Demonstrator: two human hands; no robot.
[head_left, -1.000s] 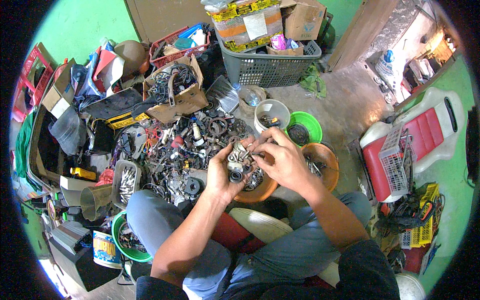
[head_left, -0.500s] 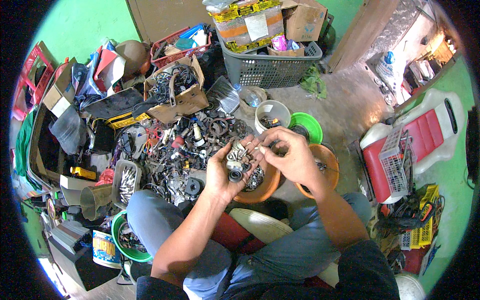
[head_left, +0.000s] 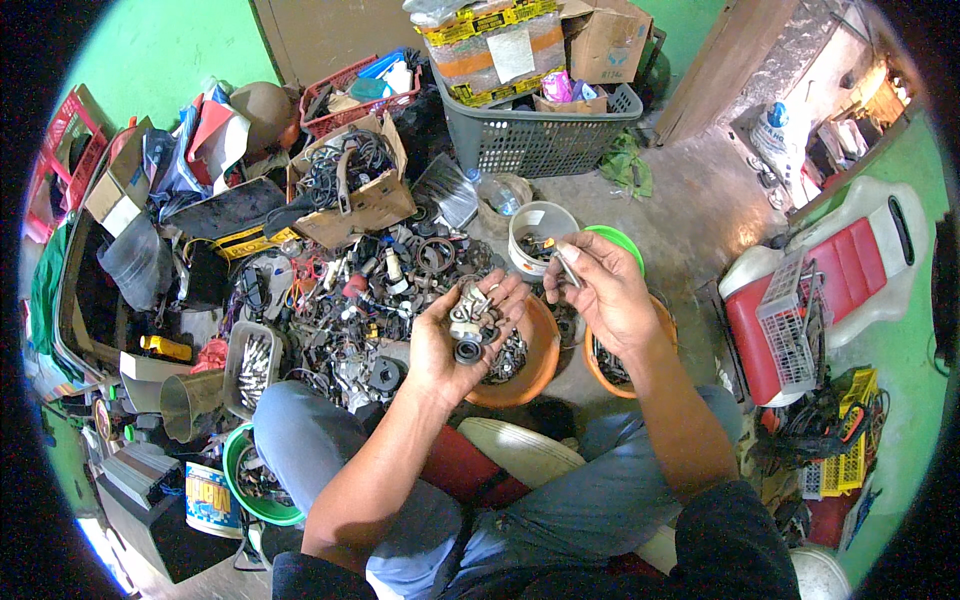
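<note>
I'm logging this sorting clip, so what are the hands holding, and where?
Left hand cups a heap of small metal parts in its palm. Right hand pinches a small metal piece at its fingertips.

I see a bright, mostly sharp round picture with black corners, where straight lines bend near the rim, soft daylight comes from the upper right, shadows are faint, and small things at the far edges look a bit blurry.

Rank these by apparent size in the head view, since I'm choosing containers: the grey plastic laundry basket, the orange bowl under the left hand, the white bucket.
1. Grey plastic laundry basket, clearly largest.
2. Orange bowl, partly hidden by the left hand.
3. White bucket, smallest, though it lies farther from the camera than the bowl.
</note>
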